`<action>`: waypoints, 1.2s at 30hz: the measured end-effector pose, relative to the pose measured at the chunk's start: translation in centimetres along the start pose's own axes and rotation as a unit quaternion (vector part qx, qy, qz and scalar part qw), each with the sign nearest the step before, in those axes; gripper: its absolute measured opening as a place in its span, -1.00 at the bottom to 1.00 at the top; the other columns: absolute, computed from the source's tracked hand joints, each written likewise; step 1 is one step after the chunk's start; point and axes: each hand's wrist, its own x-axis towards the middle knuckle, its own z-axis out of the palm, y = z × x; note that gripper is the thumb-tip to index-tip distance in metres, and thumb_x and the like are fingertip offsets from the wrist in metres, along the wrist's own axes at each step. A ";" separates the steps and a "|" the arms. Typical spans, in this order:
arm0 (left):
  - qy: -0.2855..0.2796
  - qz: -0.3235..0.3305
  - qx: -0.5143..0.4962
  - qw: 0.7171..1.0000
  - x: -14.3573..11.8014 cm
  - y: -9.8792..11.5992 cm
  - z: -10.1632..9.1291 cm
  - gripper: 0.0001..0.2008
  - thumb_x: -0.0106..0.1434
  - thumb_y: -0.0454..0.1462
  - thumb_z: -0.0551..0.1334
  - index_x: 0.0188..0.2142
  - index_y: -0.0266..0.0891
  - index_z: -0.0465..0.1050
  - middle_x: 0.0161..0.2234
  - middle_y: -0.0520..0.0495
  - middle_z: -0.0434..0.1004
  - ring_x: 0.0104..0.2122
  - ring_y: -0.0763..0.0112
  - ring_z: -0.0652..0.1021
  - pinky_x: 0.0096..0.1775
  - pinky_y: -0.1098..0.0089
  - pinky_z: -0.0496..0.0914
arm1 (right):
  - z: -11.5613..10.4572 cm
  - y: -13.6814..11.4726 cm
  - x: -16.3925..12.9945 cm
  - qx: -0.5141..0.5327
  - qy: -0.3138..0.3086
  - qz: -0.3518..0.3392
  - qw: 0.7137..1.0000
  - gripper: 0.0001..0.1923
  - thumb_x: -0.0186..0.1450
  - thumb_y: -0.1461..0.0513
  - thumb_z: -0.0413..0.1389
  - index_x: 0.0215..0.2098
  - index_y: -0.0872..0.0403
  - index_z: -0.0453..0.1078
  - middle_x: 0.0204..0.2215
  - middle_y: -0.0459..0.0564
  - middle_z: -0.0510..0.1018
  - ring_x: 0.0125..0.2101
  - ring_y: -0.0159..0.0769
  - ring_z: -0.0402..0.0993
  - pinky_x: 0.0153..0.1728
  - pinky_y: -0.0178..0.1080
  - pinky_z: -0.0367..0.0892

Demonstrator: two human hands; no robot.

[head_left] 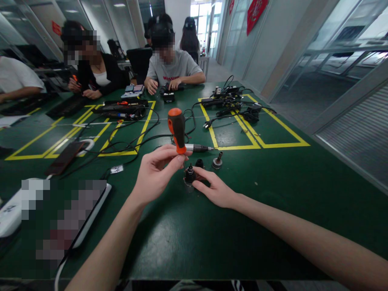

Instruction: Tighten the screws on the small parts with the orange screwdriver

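At the far left edge we see a white device [9, 210] lying at the table's border, with a flat tablet-like slab [91, 214] just beside it, so that corner is crowded. Farther up the left side a dark phone [65, 157] rests on a white ring amid black cables [127, 141] that snake across the yellow floor-style tape lines [145, 125]. Moving toward the middle, our left hand [157, 171] is curled, its fingertips pinched on the lower end of an orange-and-black screwdriver handle [177, 129] that stands upright above the green table [273, 194], while a metal bit [198, 148] juts out sideways to the right at the handle's base. Just below and right of it, our right hand [215, 190] lies low on the surface, thumb and forefinger closed lightly on a small black knob-like part [190, 174] standing on the table. A black cap [199, 163] sits touching distance behind it, and a small metal fitting [217, 160] stands near, slightly apart. To the right of these the green surface runs bare out to the table's right edge, giving wide room there. Across the table, other people sit with tools and chargers [230, 101] well apart from our hands.
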 end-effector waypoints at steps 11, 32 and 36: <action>0.014 -0.016 -0.045 0.999 -0.1 -0.3 0.6 -0.84 0.17 -0.25 0.49 -0.44 -0.21 0.58 -0.42 0.00 0.56 -0.46 0.45 0.52 -0.39 0.42 0.49 | 0.0 0.1 0.1 0.002 0.004 -0.003 1.000 -0.57 0.48 0.14 0.08 0.27 0.09 0.37 0.00 0.14 0.65 -0.08 -0.13 0.62 -0.01 -0.06 0.52; -0.013 -0.022 -0.085 0.996 0.0 -0.2 0.0 -0.87 0.25 -0.24 0.42 -0.27 -0.28 0.68 -0.44 -0.08 0.69 -0.56 0.46 0.55 -0.44 0.46 0.52 | -0.1 -0.3 0.2 0.010 -0.014 0.017 1.000 -0.56 0.48 0.16 0.07 0.28 0.15 0.36 -0.04 0.15 0.63 -0.09 -0.12 0.59 -0.05 -0.08 0.51; -0.015 -0.018 -0.087 0.996 0.0 -0.2 0.0 -0.88 0.28 -0.27 0.38 -0.26 -0.27 0.71 -0.41 -0.09 0.71 -0.55 0.47 0.55 -0.43 0.46 0.52 | -0.1 -0.4 0.2 0.013 -0.011 0.010 1.000 -0.57 0.48 0.16 0.07 0.27 0.12 0.36 -0.04 0.13 0.64 -0.11 -0.14 0.60 -0.07 -0.10 0.52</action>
